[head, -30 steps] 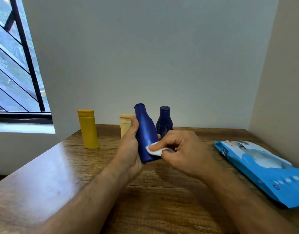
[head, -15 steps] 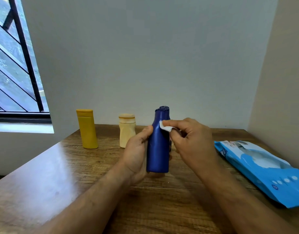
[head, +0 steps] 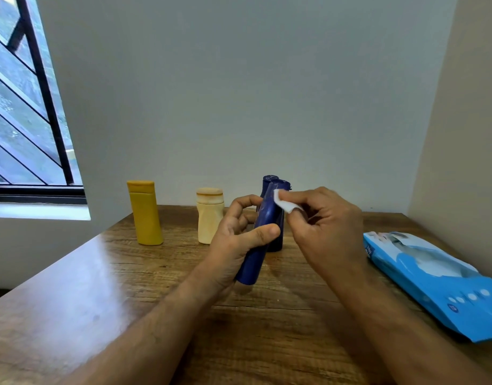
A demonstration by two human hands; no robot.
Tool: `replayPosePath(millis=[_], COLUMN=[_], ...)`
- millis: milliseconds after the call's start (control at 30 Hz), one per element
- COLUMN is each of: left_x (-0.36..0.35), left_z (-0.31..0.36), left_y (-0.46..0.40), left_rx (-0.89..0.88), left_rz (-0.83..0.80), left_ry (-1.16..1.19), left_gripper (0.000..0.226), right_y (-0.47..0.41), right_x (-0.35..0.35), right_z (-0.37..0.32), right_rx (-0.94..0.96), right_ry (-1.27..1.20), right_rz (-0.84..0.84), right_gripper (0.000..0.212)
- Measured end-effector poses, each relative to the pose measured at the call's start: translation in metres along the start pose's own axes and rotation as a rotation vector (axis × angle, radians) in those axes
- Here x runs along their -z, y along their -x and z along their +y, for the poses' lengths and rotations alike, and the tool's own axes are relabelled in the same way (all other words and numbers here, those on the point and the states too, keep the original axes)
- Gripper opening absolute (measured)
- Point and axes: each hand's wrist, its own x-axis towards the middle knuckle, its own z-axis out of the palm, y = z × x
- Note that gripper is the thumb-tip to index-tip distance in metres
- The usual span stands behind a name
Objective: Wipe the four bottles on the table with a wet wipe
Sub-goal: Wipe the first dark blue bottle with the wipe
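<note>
My left hand (head: 239,240) grips a tall blue bottle (head: 263,232), lifted off the table and tilted with its top to the right. My right hand (head: 326,226) pinches a small folded white wet wipe (head: 284,202) against the bottle's neck. Behind them stands a darker blue bottle (head: 276,244), mostly hidden; only its cap and base show. A mustard-yellow bottle (head: 145,213) and a shorter cream bottle (head: 209,219) stand upright near the table's back edge, to the left.
The wooden table (head: 100,287) fills the lower view. A blue wet-wipe pack (head: 433,279) lies at the right, close to the side wall. A barred window (head: 25,107) is at the left, and a plain wall rises behind the bottles.
The held bottle went from leaning left, to upright, to leaning right. My right hand with the wipe moved from the bottle's lower body up to its neck.
</note>
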Motion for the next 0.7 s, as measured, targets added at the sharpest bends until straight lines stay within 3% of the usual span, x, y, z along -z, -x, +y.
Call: replayPosePath(millis=[167, 400, 567, 700], left_x=[0.0, 0.0014, 0.0014, -0.0016], left_z=[0.0011, 0.0092, 0.0073, 0.0088], left_y=[-0.0002, 0.0016, 0.0036, 0.0051], left_rx=[0.017, 0.103, 0.189, 0.255], left_rz=[-0.006, 0.062, -0.01, -0.073], left_ry=[0.039, -0.159, -0.204, -0.093], left_gripper=[0.072, 0.077, 0.085, 0.082], right_y=[-0.0026, -0.0006, -0.0009, -0.0014], right_x=[0.0022, 0.0039, -0.002, 0.0011], right_z=[0.0, 0.0021, 0.0084, 0.0076], right_rx=[-0.071, -0.142, -0.257, -0.274], right_ry=[-0.075, -0.146, -0.14, -0.17], right_rz=[-0.001, -0.268, -0.243, -0.2], right_gripper=[0.02, 0.022, 0.02, 0.022])
